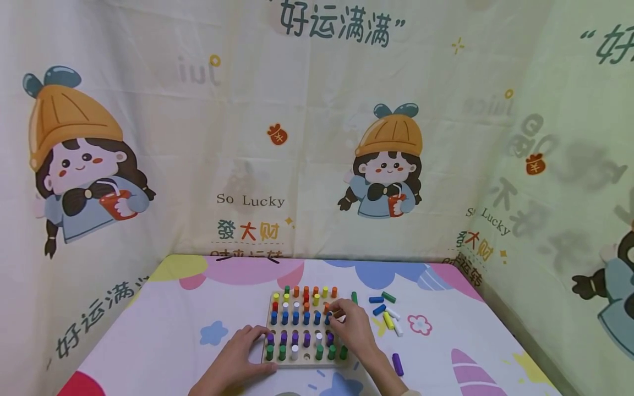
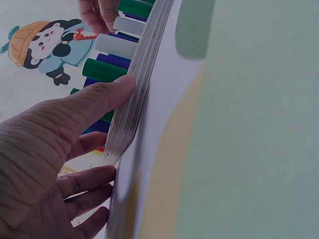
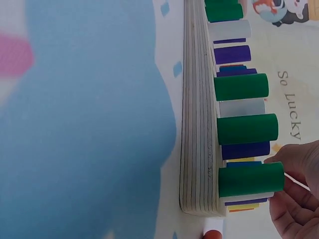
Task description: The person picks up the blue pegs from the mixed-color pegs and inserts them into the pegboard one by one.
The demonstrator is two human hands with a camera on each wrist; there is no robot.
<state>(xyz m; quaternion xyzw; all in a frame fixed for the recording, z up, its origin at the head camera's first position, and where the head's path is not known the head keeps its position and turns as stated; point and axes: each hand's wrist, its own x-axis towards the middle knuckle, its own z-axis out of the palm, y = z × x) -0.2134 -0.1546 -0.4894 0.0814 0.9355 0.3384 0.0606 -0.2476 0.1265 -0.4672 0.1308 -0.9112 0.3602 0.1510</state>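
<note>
A wooden peg board [image 1: 317, 360] lies on the table, filled with rows of upright coloured pegs [image 1: 295, 318]: orange, yellow, blue, purple, green and white. My left hand [image 1: 240, 352] rests at the board's front left corner; in the left wrist view its thumb [image 2: 107, 94] presses the layered board edge [image 2: 142, 69] while the fingers lie flat. My right hand [image 1: 350, 325] hovers over the board's right side. Its curled fingertips pinch a peg in the right column whose colour they hide. In the right wrist view those fingers [image 3: 296, 194] touch the top of a green peg [image 3: 249, 179].
Loose pegs [image 1: 387, 314] in blue, green, yellow and white lie on the table right of the board, and a purple one [image 1: 398, 364] lies nearer the front. Printed cloth walls close in the back and both sides. The tablecloth [image 1: 173, 330] is bare to the left.
</note>
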